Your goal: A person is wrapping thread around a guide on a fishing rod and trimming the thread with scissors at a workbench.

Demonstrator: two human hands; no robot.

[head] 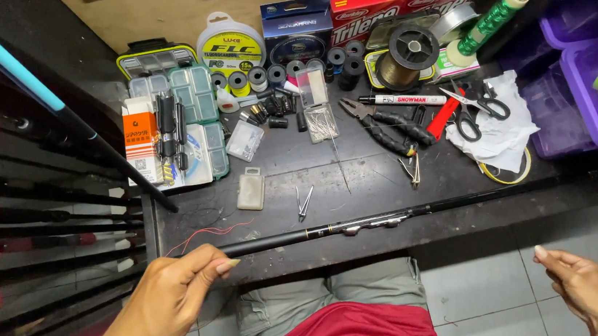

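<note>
A thin black fishing rod [363,222] lies across the front edge of the dark workbench [373,175], running left to right. My left hand [175,289] is closed around its left end near the bench's front edge. A thin red thread [207,233] curls on the bench just above that hand. My right hand [580,283] hangs off the bench at the lower right, fingers loosely curled with thumb and forefinger close together; whether it pinches a line I cannot tell. My lap in grey trousers and a red shirt [344,328] shows below.
Black pliers [383,127], scissors [479,103], a marker [406,99], line spools [412,51], boxed line [297,29], a clear tackle box [196,119] and a white rag [504,130] crowd the bench. Several dark rods [40,215] lean at left. Purple bins [597,81] stand right.
</note>
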